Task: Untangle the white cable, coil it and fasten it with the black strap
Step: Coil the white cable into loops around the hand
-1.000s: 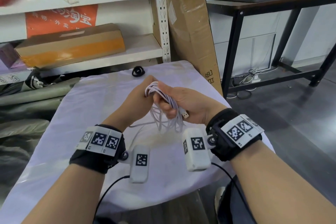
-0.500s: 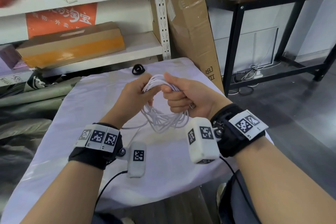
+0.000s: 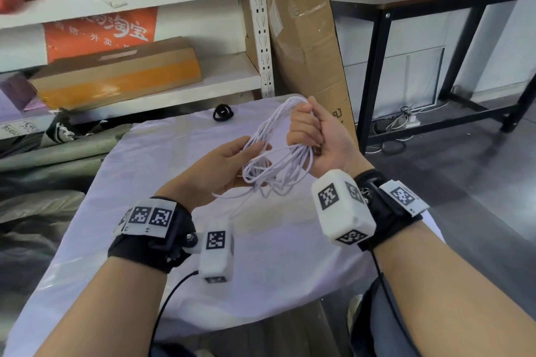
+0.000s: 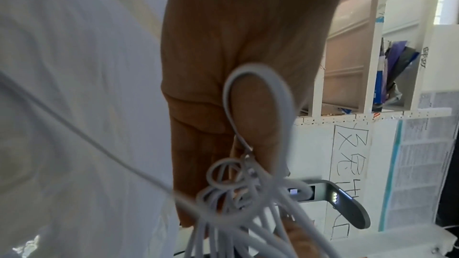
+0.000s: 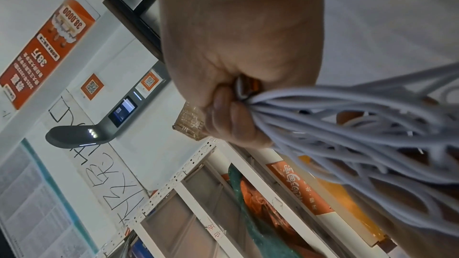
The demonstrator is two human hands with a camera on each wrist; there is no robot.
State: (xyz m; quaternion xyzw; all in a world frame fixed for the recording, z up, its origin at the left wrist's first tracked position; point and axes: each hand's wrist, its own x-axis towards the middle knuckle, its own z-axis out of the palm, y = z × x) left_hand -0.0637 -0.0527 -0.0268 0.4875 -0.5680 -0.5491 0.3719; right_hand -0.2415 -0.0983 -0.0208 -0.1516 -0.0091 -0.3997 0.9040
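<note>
Table [image 3: 139,211], white-draped, bare cloth to left and front; shelving behind, tall cardboard box [image 3: 307,46] at its far right corner. White cable [image 3: 278,153] — a loose bundle of loops held above the table's middle between both hands: right hand [image 3: 316,136] fisted round the upper end, left hand [image 3: 223,165] lower, fingers and thumb closed on the near loops, one strand trailing to the cloth. Black strap [image 3: 222,113] — curled on the far table edge, well apart from both hands.
</note>
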